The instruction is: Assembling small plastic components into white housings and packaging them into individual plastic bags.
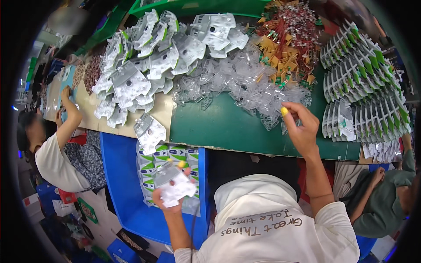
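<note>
Holding one grey-white plastic shell (176, 187), the left hand (164, 202) has its fingers at the shell's edges; both are left of the heap of clear plastic pieces (241, 76) and nearer to the person. The right hand (303, 129) is at the near right side of this heap, its grip narrow; whether it pinches a clear piece, I cannot tell. Left of the heap lie similar shells (129, 85), behind it red wires (302, 30), and right of it rows of green-edged parts (366, 90). The blue bin (115, 184) is at its near left.

Bench (197, 127) evenly lit; L grip (163, 201) sl. blurred; edges warped, corners dk.
</note>
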Available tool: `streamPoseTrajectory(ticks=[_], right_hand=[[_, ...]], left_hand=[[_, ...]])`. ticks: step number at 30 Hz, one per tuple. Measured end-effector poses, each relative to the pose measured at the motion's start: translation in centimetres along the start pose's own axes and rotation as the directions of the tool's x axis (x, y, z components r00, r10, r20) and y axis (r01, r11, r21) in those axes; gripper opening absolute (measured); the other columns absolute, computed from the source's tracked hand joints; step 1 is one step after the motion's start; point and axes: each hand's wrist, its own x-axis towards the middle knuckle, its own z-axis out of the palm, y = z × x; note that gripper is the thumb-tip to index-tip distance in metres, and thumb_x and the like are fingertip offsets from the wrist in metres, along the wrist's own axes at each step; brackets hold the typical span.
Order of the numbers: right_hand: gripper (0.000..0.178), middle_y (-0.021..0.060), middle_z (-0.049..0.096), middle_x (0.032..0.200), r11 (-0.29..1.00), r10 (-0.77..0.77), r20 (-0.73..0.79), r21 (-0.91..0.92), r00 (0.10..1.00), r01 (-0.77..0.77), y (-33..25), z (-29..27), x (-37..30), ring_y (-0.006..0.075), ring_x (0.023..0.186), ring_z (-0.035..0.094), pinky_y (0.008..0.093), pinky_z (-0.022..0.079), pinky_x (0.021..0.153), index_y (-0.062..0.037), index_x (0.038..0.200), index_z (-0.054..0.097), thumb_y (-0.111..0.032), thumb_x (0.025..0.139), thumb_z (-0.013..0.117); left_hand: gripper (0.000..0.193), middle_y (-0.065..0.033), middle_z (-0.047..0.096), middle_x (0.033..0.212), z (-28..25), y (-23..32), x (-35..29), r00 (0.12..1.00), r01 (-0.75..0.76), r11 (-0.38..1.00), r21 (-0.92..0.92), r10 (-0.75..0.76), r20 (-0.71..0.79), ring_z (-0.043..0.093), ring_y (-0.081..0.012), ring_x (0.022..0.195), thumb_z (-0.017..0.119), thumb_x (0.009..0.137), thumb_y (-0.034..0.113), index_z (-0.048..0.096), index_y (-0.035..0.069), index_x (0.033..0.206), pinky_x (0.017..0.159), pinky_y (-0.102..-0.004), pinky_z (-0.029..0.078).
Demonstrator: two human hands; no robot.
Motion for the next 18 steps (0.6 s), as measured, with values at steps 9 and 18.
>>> streamPoseTrajectory(ticks=[9, 18], right_hand=[[0.014, 0.0085, 0.064, 0.083, 0.981, 0.068, -0.132, -0.170, 0.989, -0.090, 3.3, -2.2, 4.0, 0.0160, 0.064, 0.062, 0.0279, 0.049, 0.058, -0.0004, 0.096, 0.070, 0.002, 0.083, 0.067], [0.017, 0.0115, 0.065, 0.092, 0.900, -0.133, -0.145, -0.432, 0.980, 0.058, 6.7, -0.4, 6.6, 0.0260, 0.073, 0.066, 0.0348, 0.052, 0.064, -0.0037, 0.099, 0.070, -0.001, 0.083, 0.064]], left_hand=[[0.037, -0.0065, 0.066, 0.112, 8.1, -8.3, 9.4, 0.977, 0.166, 0.726, 0.668, -0.212, -0.012, 0.062, -0.0153, 0.103, 0.055, 0.093, 0.009, 0.057, -0.001, 0.128, 0.095, -0.0310, 0.046], [0.051, -0.0123, 0.064, 0.119, 9.0, -10.2, 12.4, 0.961, -0.237, 0.518, 0.822, 0.004, 0.275, 0.059, -0.0148, 0.107, 0.055, 0.092, 0.006, 0.044, -0.005, 0.141, 0.096, -0.0312, 0.045]])
